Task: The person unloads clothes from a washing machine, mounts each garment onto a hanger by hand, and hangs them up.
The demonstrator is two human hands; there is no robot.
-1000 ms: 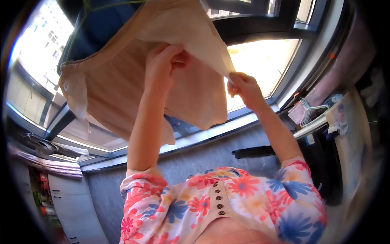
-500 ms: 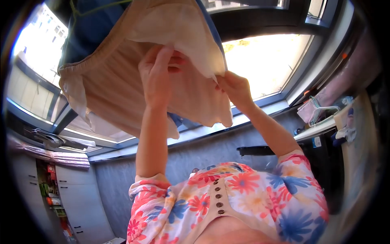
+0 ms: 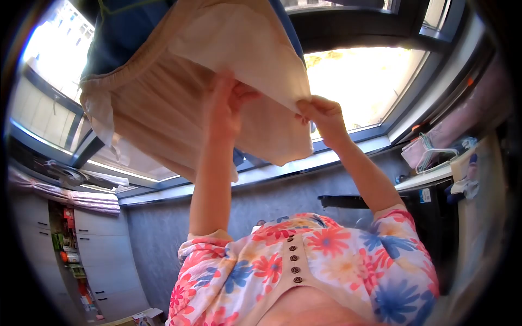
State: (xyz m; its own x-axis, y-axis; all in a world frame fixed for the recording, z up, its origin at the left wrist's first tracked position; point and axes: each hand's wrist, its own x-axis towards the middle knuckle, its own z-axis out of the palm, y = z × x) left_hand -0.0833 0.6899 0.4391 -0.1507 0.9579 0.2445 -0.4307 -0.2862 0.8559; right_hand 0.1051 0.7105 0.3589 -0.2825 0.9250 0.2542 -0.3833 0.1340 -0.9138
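Note:
A pale beige garment with a gathered band (image 3: 157, 103) hangs overhead, next to dark blue cloth (image 3: 128, 35) and a thin green hanger at the top left. My right hand (image 3: 322, 117) pinches the garment's edge on its right side. In the middle, my left hand (image 3: 225, 103) is raised in front of the garment's inner side, just under a white layer (image 3: 239, 49). Its fingers are apart and slightly blurred, with nothing visible between them.
Bright windows (image 3: 364, 81) lie behind the garment. Light hangers (image 3: 435, 155) and cloths hang at the right, above a black appliance (image 3: 435, 217). At the lower left are grey cabinets (image 3: 103, 255) with packed shelves and a gathered curtain (image 3: 81, 201).
My left hand has moved slightly right and down, off the white layer's edge. My right hand has shifted a little right, and the garment's edge is pulled straighter.

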